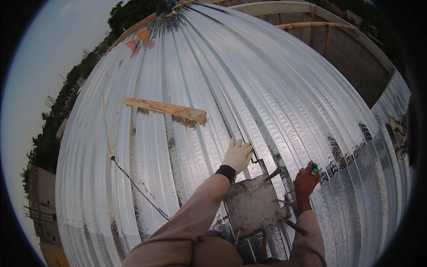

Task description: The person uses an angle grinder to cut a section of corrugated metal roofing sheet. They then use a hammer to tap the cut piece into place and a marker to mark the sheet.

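My left hand (237, 155), in a pale work glove with a dark cuff, lies with its fingers spread on the shiny ribbed metal sheeting (195, 80). Just right of it, a thin black bent rod (254, 160) rests on the sheeting. My bare right hand (307, 180) is closed around a small green bundle (315, 168), whose kind I cannot make out. Between my forearms stands a rough grey block (253, 204) with several rusty bars (296, 227) sticking out around it.
A wooden plank (164, 109) lies across the ribs ahead. A dark cable (140, 189) runs over the sheeting at left. Orange pieces (142, 34) lie near the far end, where a dark figure (164, 8) is partly visible. A concrete wall (356, 58) borders the far right.
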Demonstrator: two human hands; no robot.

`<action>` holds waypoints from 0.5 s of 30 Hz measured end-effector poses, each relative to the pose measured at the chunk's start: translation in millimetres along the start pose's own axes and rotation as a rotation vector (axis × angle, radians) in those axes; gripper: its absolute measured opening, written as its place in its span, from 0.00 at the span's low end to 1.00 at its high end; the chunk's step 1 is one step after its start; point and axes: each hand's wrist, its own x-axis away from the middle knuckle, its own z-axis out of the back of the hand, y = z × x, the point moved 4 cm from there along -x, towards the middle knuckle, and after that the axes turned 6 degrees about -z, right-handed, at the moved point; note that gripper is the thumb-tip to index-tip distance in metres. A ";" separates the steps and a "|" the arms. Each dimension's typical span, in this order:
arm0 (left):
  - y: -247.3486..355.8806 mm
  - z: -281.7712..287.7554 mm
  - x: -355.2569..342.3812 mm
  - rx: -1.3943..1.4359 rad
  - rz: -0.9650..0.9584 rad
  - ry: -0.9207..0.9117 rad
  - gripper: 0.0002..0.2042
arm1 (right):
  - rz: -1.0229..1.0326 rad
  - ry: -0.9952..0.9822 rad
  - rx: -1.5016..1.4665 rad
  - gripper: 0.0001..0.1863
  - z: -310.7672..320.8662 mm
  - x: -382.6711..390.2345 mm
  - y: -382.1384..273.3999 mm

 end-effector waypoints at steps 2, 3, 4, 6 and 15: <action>-0.5 0.2 1.3 -0.004 -0.003 -0.006 0.14 | 0.008 -0.013 0.000 0.34 0.4 -0.2 -0.3; -0.7 0.1 1.8 -0.006 -0.004 -0.009 0.14 | 0.007 -0.021 0.006 0.34 0.1 0.0 -0.8; -1.2 -0.5 2.4 -0.011 -0.006 -0.002 0.14 | 0.006 -0.028 0.012 0.34 -0.4 0.3 -0.9; -2.8 -1.6 3.9 -0.022 -0.010 0.012 0.14 | 0.009 -0.005 0.000 0.34 -0.6 0.4 -2.2; -4.1 -0.3 -0.7 -0.046 -0.021 -0.018 0.14 | -0.002 -0.056 -0.077 0.34 -0.5 -1.8 -0.9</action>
